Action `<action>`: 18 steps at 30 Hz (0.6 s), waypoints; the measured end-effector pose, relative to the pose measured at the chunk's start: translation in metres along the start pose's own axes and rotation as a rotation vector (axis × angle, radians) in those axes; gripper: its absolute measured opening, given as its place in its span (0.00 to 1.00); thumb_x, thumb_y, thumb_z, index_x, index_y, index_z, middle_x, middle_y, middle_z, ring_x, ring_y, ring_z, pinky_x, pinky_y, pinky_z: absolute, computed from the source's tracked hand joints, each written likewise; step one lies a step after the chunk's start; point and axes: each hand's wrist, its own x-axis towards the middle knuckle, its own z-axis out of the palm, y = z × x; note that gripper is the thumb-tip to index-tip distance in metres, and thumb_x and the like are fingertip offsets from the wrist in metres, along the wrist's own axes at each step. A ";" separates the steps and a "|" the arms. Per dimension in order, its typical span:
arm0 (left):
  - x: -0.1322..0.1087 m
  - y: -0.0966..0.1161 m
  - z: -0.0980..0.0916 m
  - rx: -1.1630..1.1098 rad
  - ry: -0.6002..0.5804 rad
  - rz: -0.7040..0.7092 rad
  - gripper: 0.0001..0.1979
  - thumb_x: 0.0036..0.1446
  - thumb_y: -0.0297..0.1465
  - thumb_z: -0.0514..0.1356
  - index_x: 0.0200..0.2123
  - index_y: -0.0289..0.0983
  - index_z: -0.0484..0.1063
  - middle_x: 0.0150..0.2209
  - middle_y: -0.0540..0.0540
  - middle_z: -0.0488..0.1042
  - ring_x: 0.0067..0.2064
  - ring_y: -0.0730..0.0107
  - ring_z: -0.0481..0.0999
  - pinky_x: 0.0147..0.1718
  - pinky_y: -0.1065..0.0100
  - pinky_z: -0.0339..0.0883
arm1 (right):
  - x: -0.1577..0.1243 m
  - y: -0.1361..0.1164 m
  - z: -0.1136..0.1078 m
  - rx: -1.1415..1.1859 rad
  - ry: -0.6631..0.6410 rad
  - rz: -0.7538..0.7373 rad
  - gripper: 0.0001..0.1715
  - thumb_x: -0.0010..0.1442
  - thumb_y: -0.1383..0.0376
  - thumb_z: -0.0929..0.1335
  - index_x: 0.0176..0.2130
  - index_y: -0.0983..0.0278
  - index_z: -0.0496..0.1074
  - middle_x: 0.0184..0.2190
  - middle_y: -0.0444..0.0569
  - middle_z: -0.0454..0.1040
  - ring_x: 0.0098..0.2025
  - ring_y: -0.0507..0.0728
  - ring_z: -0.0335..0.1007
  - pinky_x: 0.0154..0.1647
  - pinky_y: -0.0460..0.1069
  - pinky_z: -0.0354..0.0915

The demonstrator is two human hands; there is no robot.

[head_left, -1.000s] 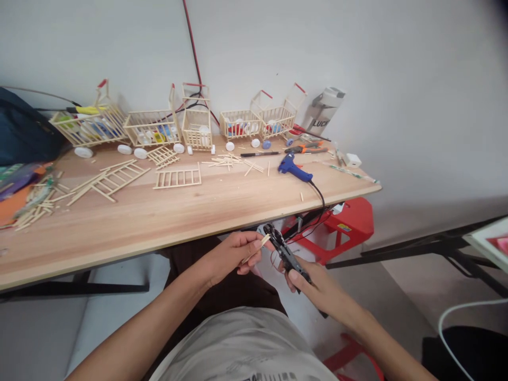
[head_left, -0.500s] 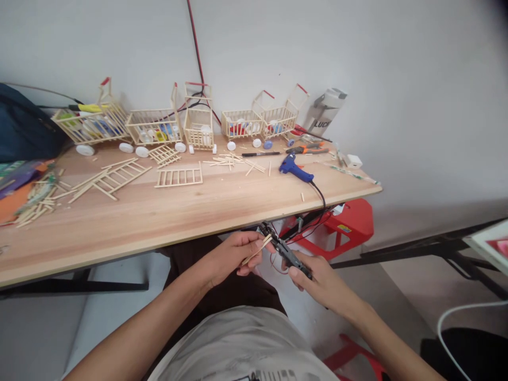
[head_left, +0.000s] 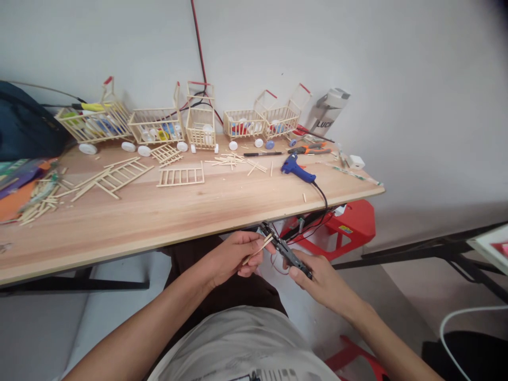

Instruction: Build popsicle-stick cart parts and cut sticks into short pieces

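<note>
Just in front of the table edge, my left hand [head_left: 242,254] pinches thin wooden sticks [head_left: 259,250], which look like two lying together. My right hand [head_left: 317,278] is wrapped round the handles of dark pliers [head_left: 291,256], a multi-tool by their look. The jaws of the pliers point up and left, at the far ends of the sticks; whether they bite on the wood I cannot tell. On the table beyond lie a ladder-like stick frame [head_left: 181,177], another ladder frame [head_left: 124,177] and a heap of loose sticks [head_left: 230,160].
Several small stick-built shopping carts [head_left: 156,127] stand along the wall. A blue glue gun [head_left: 297,168] lies at the right, its cord hanging over the table edge [head_left: 222,228]. Nearby are orange-handled pliers [head_left: 311,149] and a black pen [head_left: 262,154]. A red stool [head_left: 357,225] stands below.
The view has shifted slightly, so the tabletop things sit a little further right. My hands, the sticks and the pliers keep almost the same pose.
</note>
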 end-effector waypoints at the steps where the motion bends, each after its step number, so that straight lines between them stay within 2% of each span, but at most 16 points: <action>1: 0.000 0.000 0.000 -0.007 -0.005 -0.009 0.16 0.56 0.40 0.62 0.36 0.31 0.71 0.17 0.57 0.54 0.17 0.84 0.48 0.17 0.76 0.42 | 0.000 -0.001 0.000 -0.002 0.005 -0.005 0.27 0.65 0.46 0.59 0.36 0.65 0.70 0.25 0.44 0.68 0.26 0.52 0.61 0.27 0.45 0.58; 5: 0.000 0.000 0.000 -0.024 -0.016 -0.026 0.15 0.57 0.39 0.62 0.35 0.31 0.71 0.17 0.57 0.54 0.17 0.84 0.48 0.17 0.77 0.41 | 0.000 0.002 0.003 0.038 0.009 -0.013 0.27 0.65 0.46 0.59 0.35 0.65 0.70 0.24 0.45 0.68 0.26 0.52 0.62 0.27 0.46 0.58; 13: 0.000 -0.003 -0.003 -0.033 -0.027 -0.018 0.14 0.58 0.38 0.61 0.37 0.30 0.73 0.18 0.57 0.54 0.17 0.85 0.48 0.17 0.77 0.40 | -0.001 0.021 0.015 0.317 -0.120 -0.019 0.28 0.66 0.45 0.58 0.38 0.66 0.68 0.21 0.42 0.65 0.23 0.51 0.61 0.25 0.45 0.58; 18: -0.001 -0.003 -0.002 -0.041 -0.025 -0.016 0.14 0.59 0.38 0.60 0.37 0.30 0.73 0.18 0.57 0.54 0.16 0.85 0.48 0.17 0.77 0.41 | -0.002 0.019 0.015 0.302 -0.118 -0.022 0.27 0.66 0.46 0.58 0.38 0.66 0.67 0.22 0.43 0.65 0.23 0.51 0.61 0.26 0.45 0.57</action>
